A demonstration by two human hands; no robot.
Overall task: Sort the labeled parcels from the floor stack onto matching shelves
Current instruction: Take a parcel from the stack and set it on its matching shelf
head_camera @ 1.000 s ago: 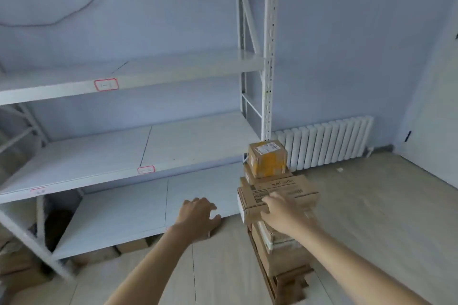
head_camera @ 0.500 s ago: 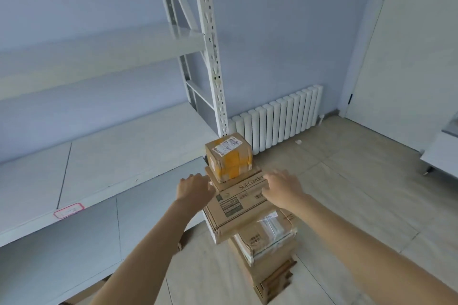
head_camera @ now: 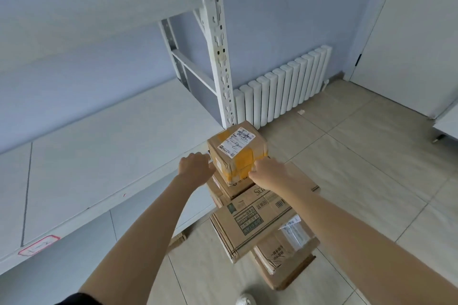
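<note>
Top parcel: a small cardboard box (head_camera: 236, 150) with yellow tape and a white shipping label on its upper face is sitting at the top of the floor stack, just past 12 o'clock from the frame's centre, beside the foot of the white shelf post (head_camera: 218, 39).
Left hand (head_camera: 195, 167): it is pressing against the box's left side from 9 o'clock, knuckles toward the camera; the fingers are curling toward the box, though how far they wrap is hidden.
Right hand (head_camera: 269, 172): it is closing on the box's near right corner from 4 o'clock, fingers curling onto the cardboard.
Stack (head_camera: 250, 225): brown boxes are lying under the small one, each turned at a different angle; a wide printed carton is jutting toward 6 o'clock, with more boxes showing beneath it.
Shelves (head_camera: 99, 151): pale grey boards are running off toward 9 o'clock, a red-bordered tag (head_camera: 39, 248) sticking to the front edge at 8 o'clock.
Surroundings: a white radiator (head_camera: 282, 89) is standing against the blue wall at 1 o'clock; a white shoe tip (head_camera: 245, 301) is showing at 6 o'clock on the tiled floor (head_camera: 359, 181).
</note>
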